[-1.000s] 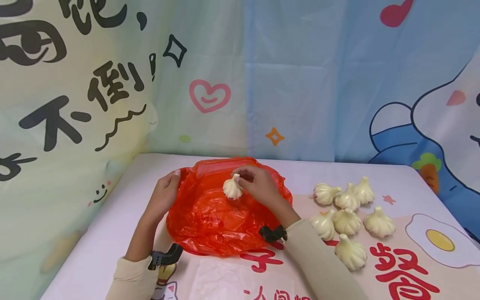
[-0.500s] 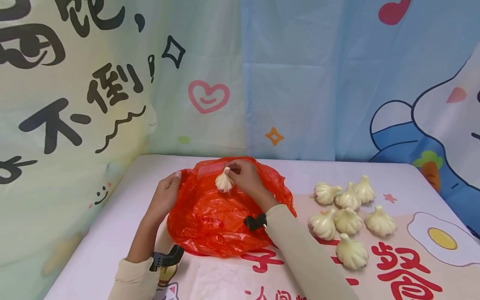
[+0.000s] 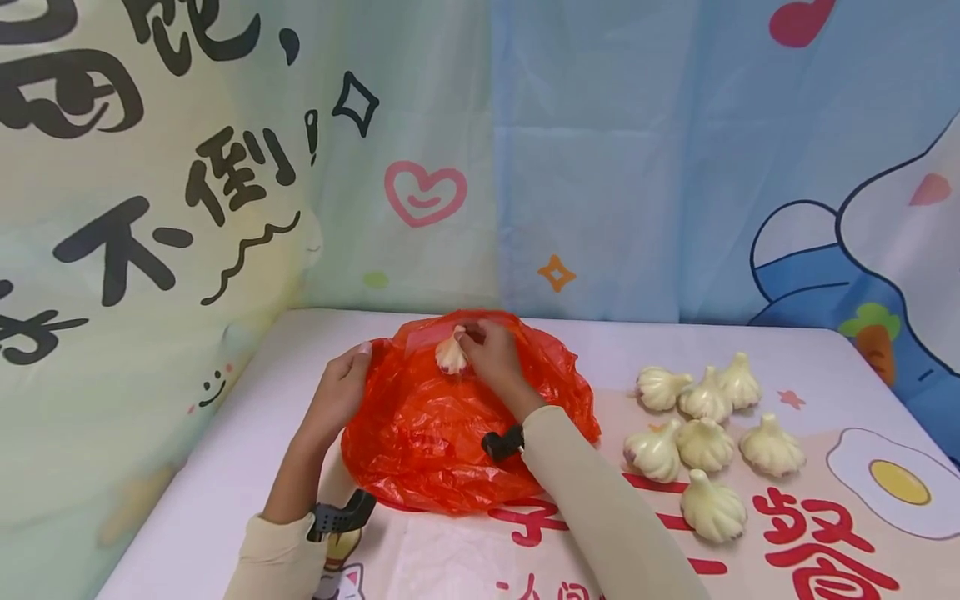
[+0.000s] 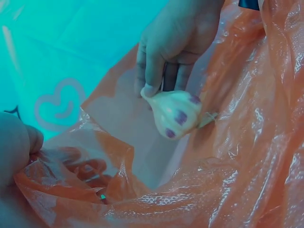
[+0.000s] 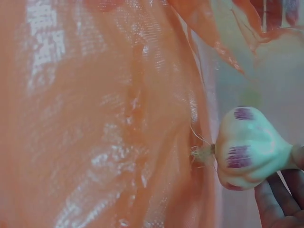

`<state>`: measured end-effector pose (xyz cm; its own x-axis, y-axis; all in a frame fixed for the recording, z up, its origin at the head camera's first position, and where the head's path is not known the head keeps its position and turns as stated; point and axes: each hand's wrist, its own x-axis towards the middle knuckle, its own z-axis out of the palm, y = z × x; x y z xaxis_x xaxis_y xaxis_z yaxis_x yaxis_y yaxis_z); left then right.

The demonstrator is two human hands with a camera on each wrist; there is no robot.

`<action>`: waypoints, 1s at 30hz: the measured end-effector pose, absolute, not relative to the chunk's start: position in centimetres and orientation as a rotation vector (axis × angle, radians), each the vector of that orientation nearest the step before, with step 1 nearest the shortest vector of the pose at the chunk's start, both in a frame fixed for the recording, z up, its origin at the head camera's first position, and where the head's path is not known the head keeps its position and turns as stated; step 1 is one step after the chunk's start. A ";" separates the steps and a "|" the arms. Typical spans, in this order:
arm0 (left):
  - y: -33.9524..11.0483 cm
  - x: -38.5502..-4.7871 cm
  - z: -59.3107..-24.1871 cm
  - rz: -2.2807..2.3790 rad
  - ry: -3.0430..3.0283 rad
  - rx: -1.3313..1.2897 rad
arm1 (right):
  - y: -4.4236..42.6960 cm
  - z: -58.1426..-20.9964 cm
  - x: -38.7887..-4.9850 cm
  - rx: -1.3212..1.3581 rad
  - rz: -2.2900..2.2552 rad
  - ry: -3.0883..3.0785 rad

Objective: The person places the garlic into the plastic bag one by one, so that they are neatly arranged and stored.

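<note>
A red plastic bag [image 3: 427,433] lies spread on the table with its mouth facing up. My left hand [image 3: 343,390] grips the bag's left rim; in the left wrist view the thumb of that left hand [image 4: 13,147] pinches the thin film. My right hand [image 3: 491,357] holds a garlic bulb [image 3: 451,357] by its stem over the bag's mouth, near the far side. Purple patches mark the garlic bulb [image 4: 175,114] in the left wrist view. Dry roots at the base of the garlic bulb [image 5: 251,147] point toward the bag film in the right wrist view.
Several more garlic bulbs [image 3: 705,444] stand grouped on the table to the right of the bag, the nearest bulb [image 3: 713,508] closest to me. A printed cloth [image 3: 600,167] hangs behind the table. The tabletop [image 3: 217,475] shows white on the left.
My right hand has carried the garlic bulb left and farther back over the bag, a short way. The left hand keeps its grip on the rim.
</note>
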<state>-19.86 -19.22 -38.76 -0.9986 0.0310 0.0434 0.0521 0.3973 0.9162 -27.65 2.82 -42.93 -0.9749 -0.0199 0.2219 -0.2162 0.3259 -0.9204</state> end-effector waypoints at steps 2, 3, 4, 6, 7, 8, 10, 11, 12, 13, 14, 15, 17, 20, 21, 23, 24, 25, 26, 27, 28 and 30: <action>-19.2 -19.9 -38.7 -1.708 -2.612 -0.081 | 2.7 -43.0 -27.8 0.226 1.717 -2.420; -19.1 -19.9 -38.7 -1.711 -2.612 -0.085 | 2.6 -43.1 -27.9 0.235 1.718 -2.431; -19.1 -19.9 -38.7 -1.711 -2.611 -0.085 | 2.6 -43.2 -27.9 0.246 1.720 -2.448; -19.1 -19.9 -38.6 -1.718 -2.612 -0.082 | 2.5 -43.4 -27.9 0.245 1.736 -2.500; -19.1 -19.9 -38.6 -1.720 -2.616 -0.078 | 2.5 -43.5 -27.9 0.251 1.737 -2.525; -19.0 -19.9 -38.5 -1.724 -2.613 -0.076 | 2.4 -43.6 -27.9 0.264 1.735 -2.550; -19.0 -19.9 -38.5 -1.721 -2.614 -0.075 | 2.3 -43.7 -27.9 0.278 1.720 -2.603; -19.0 -19.9 -38.5 -1.723 -2.614 -0.075 | 2.3 -43.7 -27.9 0.288 1.713 -2.617; -19.0 -19.9 -38.5 -1.723 -2.613 -0.075 | 2.2 -43.7 -27.9 0.303 1.701 -2.626; -19.0 -19.9 -38.5 -1.725 -2.612 -0.075 | 2.2 -43.7 -27.9 0.320 1.692 -2.629; -19.0 -19.9 -38.5 -1.728 -2.611 -0.077 | 2.1 -43.7 -27.9 0.324 1.685 -2.635; -19.0 -19.9 -38.5 -1.728 -2.613 -0.077 | 2.0 -43.6 -27.9 0.316 1.680 -2.641; -19.0 -19.9 -38.5 -1.727 -2.615 -0.069 | 1.8 -43.6 -27.9 0.298 1.683 -2.627; -19.0 -20.0 -38.6 -1.718 -2.622 -0.057 | 1.6 -43.8 -28.0 0.245 1.699 -2.600; -19.0 -20.0 -38.6 -1.714 -2.624 -0.050 | 1.6 -43.9 -28.0 0.228 1.707 -2.592; -19.0 -20.0 -38.6 -1.710 -2.629 -0.041 | 1.5 -44.3 -28.0 0.210 1.723 -2.595; -19.0 -19.9 -38.7 -1.712 -2.632 -0.036 | 1.4 -44.5 -28.0 0.206 1.726 -2.607; -19.1 -19.9 -38.7 -1.711 -2.630 -0.036 | 1.4 -44.7 -28.0 0.214 1.733 -2.612; -19.1 -19.9 -38.7 -1.711 -2.630 -0.036 | 1.4 -44.9 -28.0 0.223 1.735 -2.622; -19.1 -19.9 -38.7 -1.713 -2.631 -0.035 | 1.4 -45.0 -28.0 0.241 1.732 -2.628; -19.1 -19.9 -38.7 -1.715 -2.624 -0.047 | 1.4 -45.1 -28.0 0.264 1.728 -2.630; -19.2 -19.9 -38.7 -1.718 -2.611 -0.070 | 1.3 -45.2 -28.1 0.304 1.715 -2.621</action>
<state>-19.91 -19.18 -38.66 -0.9989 0.0291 0.0374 0.0459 0.3949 0.9176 -28.05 1.30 -45.22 -0.9813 -0.1640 0.1006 -0.1578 0.3874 -0.9083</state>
